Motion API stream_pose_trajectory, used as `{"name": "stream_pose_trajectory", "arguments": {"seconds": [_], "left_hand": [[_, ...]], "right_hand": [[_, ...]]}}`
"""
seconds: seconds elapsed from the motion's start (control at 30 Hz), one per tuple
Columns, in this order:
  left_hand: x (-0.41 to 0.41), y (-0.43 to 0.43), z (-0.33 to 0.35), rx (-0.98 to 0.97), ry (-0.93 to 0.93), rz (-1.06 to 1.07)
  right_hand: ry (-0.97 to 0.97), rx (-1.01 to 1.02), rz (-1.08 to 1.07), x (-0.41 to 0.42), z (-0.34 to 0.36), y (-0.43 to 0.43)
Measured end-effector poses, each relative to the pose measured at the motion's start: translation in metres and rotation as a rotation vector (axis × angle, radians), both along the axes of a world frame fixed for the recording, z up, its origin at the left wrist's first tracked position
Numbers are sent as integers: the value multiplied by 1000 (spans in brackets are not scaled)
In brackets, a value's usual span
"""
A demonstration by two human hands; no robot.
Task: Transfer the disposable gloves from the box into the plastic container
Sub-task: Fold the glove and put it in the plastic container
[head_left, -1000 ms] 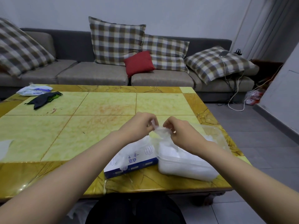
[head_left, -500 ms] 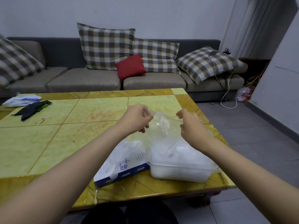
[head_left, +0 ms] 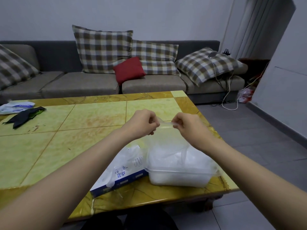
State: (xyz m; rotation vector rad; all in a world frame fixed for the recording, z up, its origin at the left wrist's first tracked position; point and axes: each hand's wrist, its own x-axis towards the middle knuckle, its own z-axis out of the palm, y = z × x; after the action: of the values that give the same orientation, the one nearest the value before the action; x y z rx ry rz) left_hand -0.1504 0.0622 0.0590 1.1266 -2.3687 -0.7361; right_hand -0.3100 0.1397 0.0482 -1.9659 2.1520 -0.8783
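Now the left hand and right hand clamp their fingers on one clear glove above the plastic container; best lowered flat, released together.

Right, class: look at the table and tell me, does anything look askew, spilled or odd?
The glove box lies askew on the table near its front edge, loose gloves spilling over its top. The plastic container is heaped above its rim. Reddish smears stain the far-left tiles.
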Motion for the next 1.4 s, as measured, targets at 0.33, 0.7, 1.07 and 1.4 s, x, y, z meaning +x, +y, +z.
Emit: {"name": "stream_pose_trajectory", "arguments": {"seconds": [0.33, 0.7, 1.07, 1.4], "left_hand": [[-51, 1, 15, -191, 292, 17], [-8, -10, -58, -53, -317, -148], [-27, -2, -55, -498, -480, -29], [-62, -2, -112, -207, -985, -371]], "right_hand": [[262, -303, -134, -36, 44, 24], [134, 239, 162, -8, -49, 25], [-305, 396, 164, -33, -39, 14], [265, 668, 121, -50, -88, -6]]}}
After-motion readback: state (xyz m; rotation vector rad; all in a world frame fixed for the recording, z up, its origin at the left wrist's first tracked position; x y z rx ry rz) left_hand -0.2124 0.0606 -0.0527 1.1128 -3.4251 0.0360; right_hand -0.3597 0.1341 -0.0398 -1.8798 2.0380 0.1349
